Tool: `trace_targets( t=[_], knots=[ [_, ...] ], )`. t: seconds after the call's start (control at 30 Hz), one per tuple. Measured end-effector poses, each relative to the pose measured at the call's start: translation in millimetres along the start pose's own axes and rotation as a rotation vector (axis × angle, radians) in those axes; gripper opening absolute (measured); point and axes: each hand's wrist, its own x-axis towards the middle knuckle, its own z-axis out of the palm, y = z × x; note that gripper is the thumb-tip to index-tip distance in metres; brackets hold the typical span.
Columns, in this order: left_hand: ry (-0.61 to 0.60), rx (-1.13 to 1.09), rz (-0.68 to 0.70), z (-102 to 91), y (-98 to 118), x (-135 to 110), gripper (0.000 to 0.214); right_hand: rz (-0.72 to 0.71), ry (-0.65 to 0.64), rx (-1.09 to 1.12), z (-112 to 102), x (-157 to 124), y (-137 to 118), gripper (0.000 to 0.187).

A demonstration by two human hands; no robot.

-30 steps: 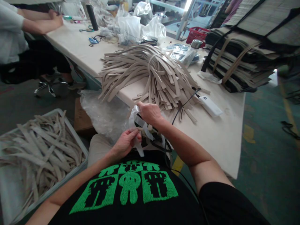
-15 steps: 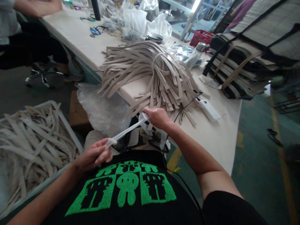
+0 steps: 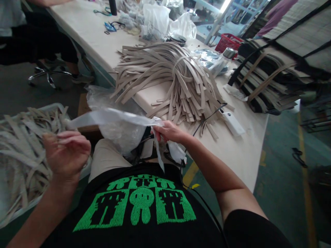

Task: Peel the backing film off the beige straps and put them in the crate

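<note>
A thin, translucent white strip [image 3: 111, 117] runs between my two hands in a loose upward bow. My right hand [image 3: 168, 132] pinches its right part at the near edge of the table, and a loose white tail [image 3: 158, 151] hangs below those fingers. On the left, my left hand [image 3: 68, 151] is raised over the crate side, fingers curled together at the strip's left end; motion blurs the exact grip. Just beyond my right hand, a large tied bundle of beige flat straps [image 3: 165, 74] lies across the table, some ends drooping over the edge.
A crate [image 3: 58, 107] full of beige strap pieces stands at my left, beside a clear plastic bag [image 3: 119, 132]. On the table [image 3: 240, 151] are a white device [image 3: 233, 124] with a cable, a bottle [image 3: 223, 60] and stacked dark material [image 3: 269, 79]. Another person sits at far left.
My left hand has swung up and left, away from my lap. The strip between my hands now spans farther and bows upward, and a tail hangs under my right hand, which stays near the table edge.
</note>
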Motion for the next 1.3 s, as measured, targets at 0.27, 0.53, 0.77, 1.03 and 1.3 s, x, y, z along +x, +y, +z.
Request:
trace_targets(
  t=[0.27,0.53,0.77,1.03,1.3],
  knots=[
    [-0.249,0.633,-0.362,34.5,-108,10,0.037,0.169,-0.078,0.466,37,43,-24,0.022],
    [-0.272,0.301,-0.363,31.9,-127,50,0.061,0.195,-0.165,0.780,45,55,-48,0.023],
    [-0.354,0.163,-0.392,9.1,-120,70,0.062,0.036,-0.238,0.851,41,54,-58,0.026],
    [-0.554,0.329,-0.537,48.6,-133,60,0.041,-0.079,-0.126,0.415,52,75,-45,0.022],
    [-0.515,0.071,-0.517,93.1,-98,19,0.022,0.132,-0.109,-0.459,40,93,-25,0.041]
  ],
)
